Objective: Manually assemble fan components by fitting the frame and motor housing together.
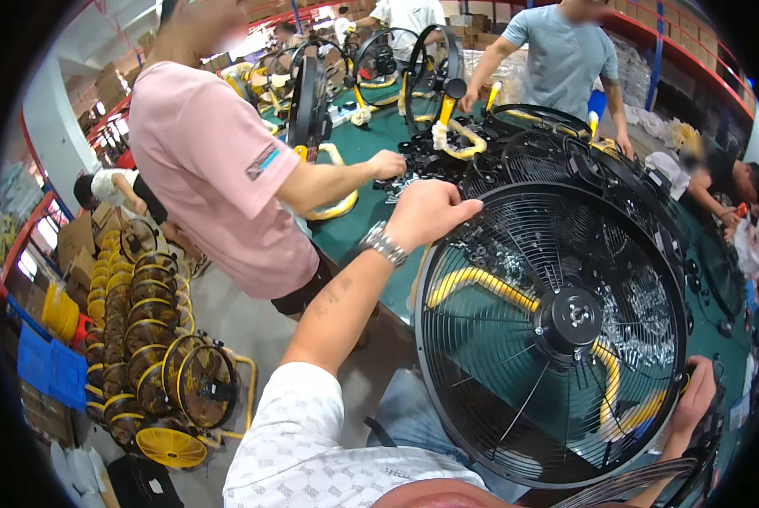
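In front of me a large round black floor fan [568,319] stands tilted, its wire grille facing me. My left hand [430,213], with a metal watch [383,245] on the wrist, is closed at the fan's upper left rim; its thumb lies along the edge and the other fingers are mostly hidden. At the lower right rim, my right hand [693,394] is curled round the edge, partly hidden. Through the grille show a bent yellow tube stand [481,284] and a heap of small shiny metal parts [642,313] on the green table [379,222].
A person in a pink shirt [201,161] works close on my left, one hand at loose parts. Across the table stands a person in a blue shirt [560,63]. More fans [434,85] crowd the table. Stacked fans [155,339] and blue crates [51,364] stand on the floor.
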